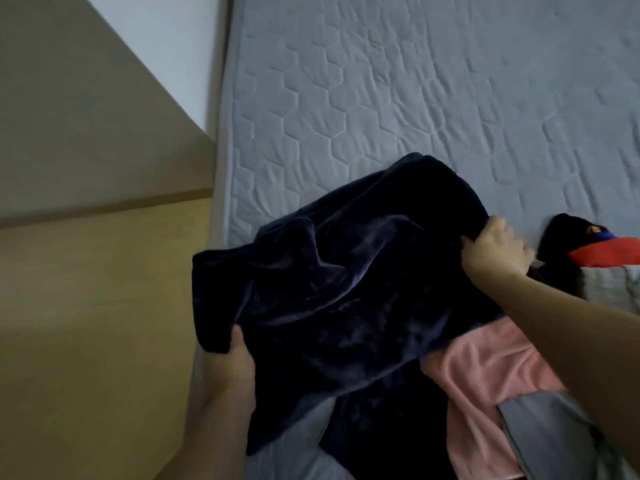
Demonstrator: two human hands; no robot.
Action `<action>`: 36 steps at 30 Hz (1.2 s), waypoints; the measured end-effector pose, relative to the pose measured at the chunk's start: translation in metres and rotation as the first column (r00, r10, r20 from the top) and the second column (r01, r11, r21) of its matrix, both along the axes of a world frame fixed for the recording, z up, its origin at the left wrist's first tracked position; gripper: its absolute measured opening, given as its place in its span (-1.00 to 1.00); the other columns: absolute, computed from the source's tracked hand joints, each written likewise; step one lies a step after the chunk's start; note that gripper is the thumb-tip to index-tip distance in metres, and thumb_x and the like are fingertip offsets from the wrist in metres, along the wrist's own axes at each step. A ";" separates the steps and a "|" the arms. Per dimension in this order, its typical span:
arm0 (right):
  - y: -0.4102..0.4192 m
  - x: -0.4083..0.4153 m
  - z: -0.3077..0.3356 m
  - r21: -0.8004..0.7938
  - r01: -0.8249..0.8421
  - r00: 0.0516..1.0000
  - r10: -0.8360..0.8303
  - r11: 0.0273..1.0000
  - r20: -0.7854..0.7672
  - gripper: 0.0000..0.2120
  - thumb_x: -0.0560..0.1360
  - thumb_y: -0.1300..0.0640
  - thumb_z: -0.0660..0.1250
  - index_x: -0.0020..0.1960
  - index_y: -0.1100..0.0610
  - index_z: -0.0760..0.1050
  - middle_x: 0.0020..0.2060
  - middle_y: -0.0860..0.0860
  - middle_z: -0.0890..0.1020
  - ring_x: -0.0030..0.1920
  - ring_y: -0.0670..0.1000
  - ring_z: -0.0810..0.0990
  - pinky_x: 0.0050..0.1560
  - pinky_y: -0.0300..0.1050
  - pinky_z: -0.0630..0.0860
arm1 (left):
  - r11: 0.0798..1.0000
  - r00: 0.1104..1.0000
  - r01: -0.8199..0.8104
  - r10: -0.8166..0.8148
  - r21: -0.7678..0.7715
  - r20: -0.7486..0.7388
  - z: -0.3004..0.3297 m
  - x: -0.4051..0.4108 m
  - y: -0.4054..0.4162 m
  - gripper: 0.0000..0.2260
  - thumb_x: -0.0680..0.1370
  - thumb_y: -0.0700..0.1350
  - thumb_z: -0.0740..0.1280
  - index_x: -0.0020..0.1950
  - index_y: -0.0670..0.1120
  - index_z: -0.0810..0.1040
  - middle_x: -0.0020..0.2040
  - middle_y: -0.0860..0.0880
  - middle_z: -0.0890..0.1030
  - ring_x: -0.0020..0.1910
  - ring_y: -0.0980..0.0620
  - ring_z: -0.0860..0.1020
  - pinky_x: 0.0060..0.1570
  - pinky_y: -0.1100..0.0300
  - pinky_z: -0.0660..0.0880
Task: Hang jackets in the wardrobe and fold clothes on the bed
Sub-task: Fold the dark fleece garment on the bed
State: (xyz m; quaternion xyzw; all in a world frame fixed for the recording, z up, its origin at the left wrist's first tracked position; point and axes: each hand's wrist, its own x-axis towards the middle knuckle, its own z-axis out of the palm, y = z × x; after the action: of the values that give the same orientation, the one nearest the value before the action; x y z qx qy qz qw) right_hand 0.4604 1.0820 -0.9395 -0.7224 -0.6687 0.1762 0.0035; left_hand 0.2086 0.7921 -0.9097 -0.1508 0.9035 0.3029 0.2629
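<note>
Both hands grip dark velvet garment (332, 271) spread betw. them over bed (415, 98): left hand (232, 368) on near corner, right hand (495, 251) on far edge. Pink cloth (485, 375) under right forearm.

We grip a dark navy velvety garment (332, 271) over the quilted bed (415, 98), left hand (232, 368) at its near edge, right hand (495, 251) pinching its far corner beside a pink cloth (485, 375).
</note>
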 end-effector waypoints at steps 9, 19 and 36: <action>-0.185 -0.157 0.022 0.032 -0.978 0.201 0.971 0.206 -0.128 -0.41 0.57 -0.19 0.08 0.55 -0.10 0.06 0.55 0.04 0.09 0.54 0.14 0.04 0.49 0.24 -0.04 | 0.936 0.883 -0.280 0.163 0.214 0.440 0.016 -0.003 -0.086 -0.51 0.42 0.17 0.47 0.28 0.02 0.48 0.07 -0.08 0.61 0.00 -0.19 0.60 0.05 -0.12 0.56; -0.058 -0.195 0.014 -0.297 -0.864 0.249 0.858 0.406 0.450 -0.50 0.46 -0.09 0.23 0.39 -0.05 0.31 0.27 -0.03 0.45 0.33 0.10 0.29 0.29 0.11 0.16 | 0.942 0.951 0.293 -0.304 0.162 0.052 -0.034 -0.095 -0.059 -0.37 0.46 0.13 0.44 0.44 -0.09 0.34 0.27 0.01 0.50 0.16 -0.05 0.53 0.22 0.03 0.48; -0.151 -0.126 -0.039 -0.248 -0.868 0.408 0.903 0.430 0.134 -0.39 0.54 -0.27 -0.32 0.54 -0.11 -0.29 0.56 -0.05 -0.18 0.54 0.02 -0.27 0.44 0.11 -0.42 | 0.934 0.746 -0.164 -0.092 0.316 0.659 -0.011 -0.081 -0.080 -0.48 0.36 0.05 0.54 0.27 -0.04 0.54 0.05 -0.12 0.68 0.04 -0.16 0.64 0.02 -0.03 0.59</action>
State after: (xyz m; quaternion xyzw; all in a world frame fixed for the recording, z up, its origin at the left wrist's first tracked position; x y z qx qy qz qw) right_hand 0.3340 0.9308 -0.9781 -0.2722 -0.9298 0.1061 -0.2239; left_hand 0.1278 0.7117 -0.9207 -0.2163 0.6775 0.3921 0.5836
